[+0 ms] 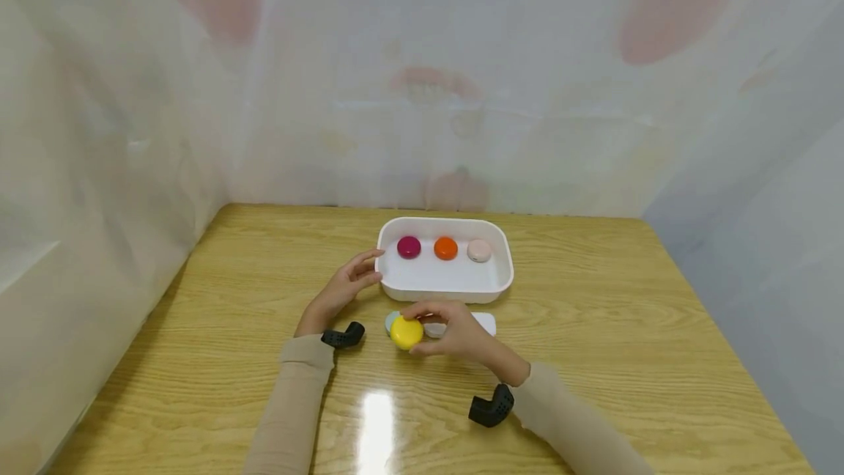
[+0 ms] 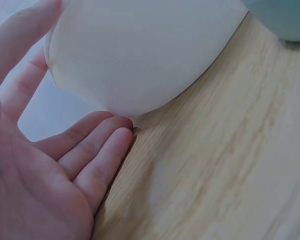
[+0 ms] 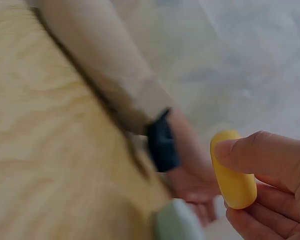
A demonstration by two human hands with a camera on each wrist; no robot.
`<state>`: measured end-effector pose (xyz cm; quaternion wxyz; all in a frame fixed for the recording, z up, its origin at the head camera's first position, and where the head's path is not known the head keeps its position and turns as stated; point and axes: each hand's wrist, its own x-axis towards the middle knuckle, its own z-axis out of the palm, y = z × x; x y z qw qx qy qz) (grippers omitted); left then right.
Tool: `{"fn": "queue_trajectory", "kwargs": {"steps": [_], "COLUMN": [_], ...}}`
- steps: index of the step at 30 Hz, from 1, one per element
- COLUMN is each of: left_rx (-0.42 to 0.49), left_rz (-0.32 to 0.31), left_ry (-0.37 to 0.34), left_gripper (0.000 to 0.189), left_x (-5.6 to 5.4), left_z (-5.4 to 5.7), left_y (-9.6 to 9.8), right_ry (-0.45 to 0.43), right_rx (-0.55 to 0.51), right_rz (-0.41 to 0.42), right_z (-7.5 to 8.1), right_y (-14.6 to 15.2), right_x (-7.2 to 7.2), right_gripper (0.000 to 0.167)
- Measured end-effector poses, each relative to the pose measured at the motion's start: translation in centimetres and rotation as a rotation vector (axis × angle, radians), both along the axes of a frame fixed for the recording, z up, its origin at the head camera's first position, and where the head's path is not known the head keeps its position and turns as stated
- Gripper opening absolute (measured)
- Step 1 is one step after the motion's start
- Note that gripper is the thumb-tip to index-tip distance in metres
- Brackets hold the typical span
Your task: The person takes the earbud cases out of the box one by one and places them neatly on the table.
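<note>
At the left end of a white rectangular tray (image 1: 445, 295), my left hand (image 1: 343, 288) touches the rim and side wall with fairly straight fingers. The left wrist view shows its fingertips (image 2: 121, 134) against the tray's outside. My right hand (image 1: 455, 328) pinches a glossy yellow rounded disc (image 1: 406, 333) between thumb and fingers, above the table in front of the tray. Seen edge-on in the right wrist view, the disc (image 3: 235, 177) is thick with rounded edges. Inside the tray, a dark pink disc (image 1: 409, 247), an orange disc (image 1: 445, 248) and a pale pink disc (image 1: 479, 250) lie in a row.
A pale green rounded piece (image 1: 391, 319) lies on the table, partly behind the yellow disc. White pieces (image 1: 484, 322) sit beside it, partly covered by the right hand. The wooden table (image 1: 593, 328) meets pale patterned sheeting (image 1: 527, 130) at the back and sides.
</note>
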<state>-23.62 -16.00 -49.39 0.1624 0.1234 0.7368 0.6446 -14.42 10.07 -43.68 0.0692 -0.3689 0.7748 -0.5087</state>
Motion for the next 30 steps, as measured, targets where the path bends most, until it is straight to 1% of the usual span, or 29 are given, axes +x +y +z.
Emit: {"fn": "queue_trajectory", "kwargs": {"steps": [2,4,7,11,12,16,20,24,28,30], "left_rx": [0.001,0.002,0.0,0.003,0.003,0.004,0.002,0.006,0.003,0.001], "left_rz": [0.003,0.004,0.005,0.008,0.011,0.012,0.014,0.016,0.012,0.016], "left_ry": [-0.001,-0.008,-0.01,-0.006,-0.006,-0.012,-0.015,-0.019,-0.013,-0.013], "left_gripper": [0.053,0.053,0.054,0.055,0.055,0.055,0.055,0.055,0.055,0.055], "left_x": [0.0,0.0,0.0,0.0,0.0,0.0,0.1,0.0,0.0,0.1], "left_z": [0.0,-0.1,-0.2,-0.2,-0.2,-0.1,0.0,0.0,0.0,0.0], "left_y": [0.0,0.0,0.0,0.0,0.0,0.0,0.0,0.0,0.1,0.1], "right_ry": [-0.002,0.002,-0.014,-0.008,0.006,0.064,0.099,0.13,0.139,0.123], "right_rx": [0.012,0.035,0.055,0.105,0.123,0.171,0.176,0.192,0.206,0.202], "right_rz": [0.031,0.047,0.072,0.076,0.071,0.062,0.071,0.062,0.057,0.057], "right_z": [-0.6,-1.2,-1.9,-2.6,-2.7,-3.3,-3.8,-4.0,-4.1,-4.1], "right_y": [-0.2,-0.2,-0.3,-0.3,-0.3,-0.3,-0.3,-0.3,-0.3,-0.3], "right_x": [0.6,1.1,1.8,2.5,2.6,2.8,2.8,2.7,2.8,2.8], "right_gripper": [0.041,0.04,0.04,0.039,0.039,0.037,0.037,0.037,0.039,0.041]}}
